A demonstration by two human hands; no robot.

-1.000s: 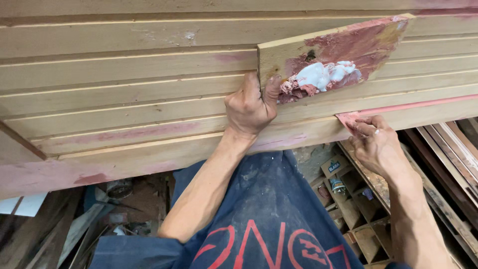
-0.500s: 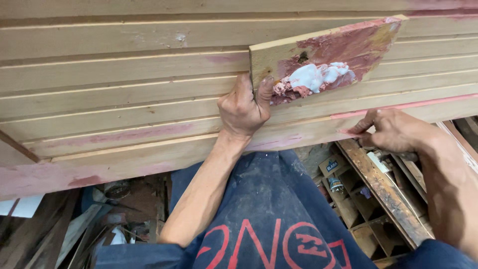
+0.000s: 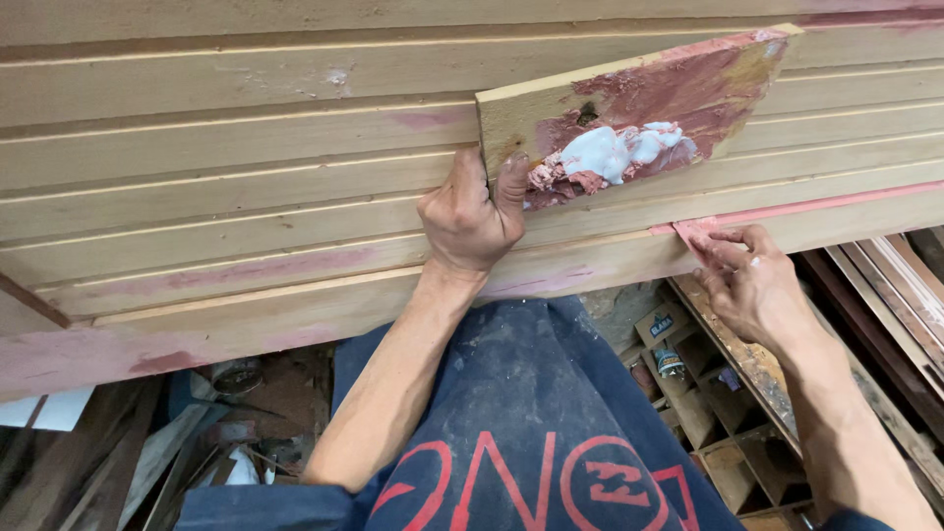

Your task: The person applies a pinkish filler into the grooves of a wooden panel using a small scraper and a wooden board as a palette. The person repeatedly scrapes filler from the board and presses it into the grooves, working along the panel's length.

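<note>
Putty work had shifted: our right hand had returned from below to the panel's lower edge, fingers pinched on a scraper spreading pink filler, while our left hand kept gripping the putty board.

Tilted wooden board (pink-smeared) bearing white and pink filler

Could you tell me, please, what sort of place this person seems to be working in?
Probably a woodworking shop. The left hand holds a putty board against grooved wooden planks, the right hand presses pink filler into a seam, and a compartmented wooden tray sits below among timber offcuts.
</note>
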